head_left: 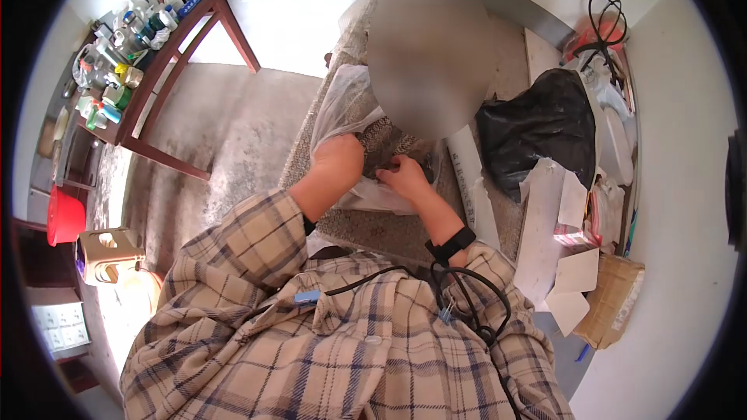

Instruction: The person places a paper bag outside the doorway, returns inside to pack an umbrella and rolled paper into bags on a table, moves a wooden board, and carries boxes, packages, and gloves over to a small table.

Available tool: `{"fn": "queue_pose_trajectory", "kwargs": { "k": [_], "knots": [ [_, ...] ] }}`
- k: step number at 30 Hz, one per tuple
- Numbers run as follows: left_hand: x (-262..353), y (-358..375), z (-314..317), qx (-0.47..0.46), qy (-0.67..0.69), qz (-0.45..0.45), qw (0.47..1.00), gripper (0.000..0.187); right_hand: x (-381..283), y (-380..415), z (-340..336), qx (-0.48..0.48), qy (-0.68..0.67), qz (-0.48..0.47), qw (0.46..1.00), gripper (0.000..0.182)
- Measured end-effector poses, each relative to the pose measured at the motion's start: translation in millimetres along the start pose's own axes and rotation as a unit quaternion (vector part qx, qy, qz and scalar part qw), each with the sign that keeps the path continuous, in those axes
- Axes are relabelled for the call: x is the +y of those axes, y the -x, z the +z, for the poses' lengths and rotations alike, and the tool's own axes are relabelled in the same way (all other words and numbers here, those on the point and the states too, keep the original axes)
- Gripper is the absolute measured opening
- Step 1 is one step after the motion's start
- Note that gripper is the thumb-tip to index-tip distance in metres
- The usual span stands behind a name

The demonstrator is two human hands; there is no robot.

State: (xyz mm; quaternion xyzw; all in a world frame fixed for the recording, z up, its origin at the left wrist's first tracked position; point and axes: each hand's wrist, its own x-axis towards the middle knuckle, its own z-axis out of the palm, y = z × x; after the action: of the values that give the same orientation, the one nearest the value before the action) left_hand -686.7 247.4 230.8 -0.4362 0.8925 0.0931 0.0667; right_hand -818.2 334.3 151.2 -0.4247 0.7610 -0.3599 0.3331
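A clear plastic bag [342,97] lies open on a surface in front of me, with grey-brown patterned fabric [381,138] showing inside it. My left hand [340,152] reaches over the bag's left side, its back towards me and its fingers hidden from view. Close beside it, my right hand [406,176] is bent over the fabric at the bag's near right part. Its thumb and fingers curl together around something dark, too small to make out. A black band [451,247] circles my right wrist.
A blurred patch covers the area just beyond my hands. At right are a black plastic bag [541,128], a torn white box [545,241] and a cardboard box [611,299]. A wooden table [159,105] with several bottles stands left; a red basin [65,216] sits below. A black cable [498,295] crosses my chest.
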Motion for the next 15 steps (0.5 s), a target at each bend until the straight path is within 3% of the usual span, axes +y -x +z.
{"fn": "queue_pose_trajectory", "kwargs": {
  "k": [2, 5, 6, 7, 8, 10, 11, 13, 14, 15],
  "knots": [
    [-0.6, -9.6, 12.9, 0.055, 0.011, 0.033, 0.998, 0.033, 19.7, -11.1, 15.1, 0.007, -0.045, -0.008, 0.999, 0.041],
    [2.4, -5.8, 14.7, 0.064, 0.024, 0.023, 0.997, 0.045, 29.0, -10.1, 23.8, 0.082, -0.114, -0.086, 0.986, 0.047],
    [2.4, -6.1, 13.0, 0.067, 0.022, 0.022, 0.997, 0.045, 17.9, -1.0, 12.9, 0.108, 0.000, -0.119, 0.987, 0.043],
    [2.7, -6.3, 11.5, 0.001, 0.018, -0.015, 1.000, 0.050, 9.6, 5.1, 2.4, 0.132, 0.115, -0.150, 0.973, 0.040],
    [2.7, -6.4, 10.2, -0.066, 0.015, -0.053, 0.996, 0.056, 1.5, 7.2, -8.1, 0.132, 0.115, -0.152, 0.973, 0.040],
    [1.5, -12.4, 14.5, -0.092, 0.006, -0.076, 0.993, 0.052, -5.4, 8.4, -22.4, -0.019, 0.134, -0.021, 0.991, 0.034],
    [0.2, -15.3, 16.7, -0.119, -0.003, -0.096, 0.988, 0.050, -9.3, 11.5, -24.0, -0.021, 0.133, -0.021, 0.991, 0.034],
    [-3.1, -15.7, 13.9, -0.107, 0.008, -0.091, 0.990, 0.048, -12.1, 15.3, -21.7, -0.176, 0.164, -0.108, 0.965, 0.028],
    [-4.9, -15.5, 12.4, -0.093, 0.020, -0.084, 0.992, 0.045, -10.6, 20.0, -13.9, -0.177, 0.162, -0.108, 0.965, 0.028],
    [-5.8, -13.7, 7.2, -0.093, 0.018, -0.085, 0.992, 0.045, -5.8, 27.4, 0.3, -0.156, 0.139, -0.213, 0.954, 0.026]
  ]
}}
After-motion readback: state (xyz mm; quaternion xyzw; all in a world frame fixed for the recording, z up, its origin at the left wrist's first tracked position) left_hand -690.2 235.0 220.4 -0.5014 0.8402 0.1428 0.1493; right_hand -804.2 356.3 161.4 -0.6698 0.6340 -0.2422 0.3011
